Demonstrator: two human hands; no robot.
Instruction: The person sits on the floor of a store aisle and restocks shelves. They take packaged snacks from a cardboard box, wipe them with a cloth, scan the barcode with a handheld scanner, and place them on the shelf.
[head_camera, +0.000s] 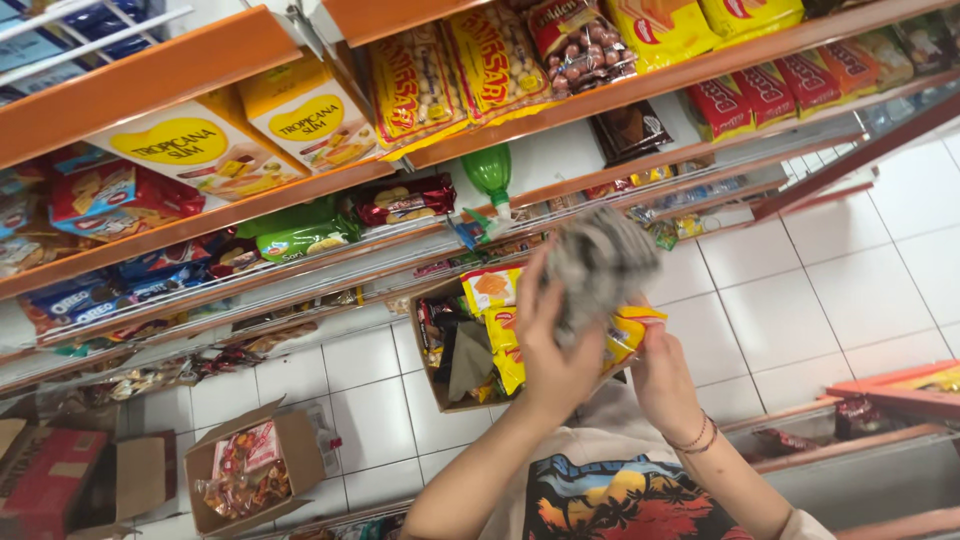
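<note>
**Hands with cloth and snack packet above a stock carton**

Nearest the camera, the left hand (553, 345) is closed around a grey, motion-blurred cloth (598, 262), pressing it onto a yellow snack packet (628, 335) pinched from below by the right hand (662, 378). Beneath them, an open cardboard carton (440, 385) of yellow packets stands on the white tiled floor (800, 300). Beyond, orange shelves (170, 75) carry boxes and bagged snacks; a green bottle (491, 172) stands beneath one.
</note>
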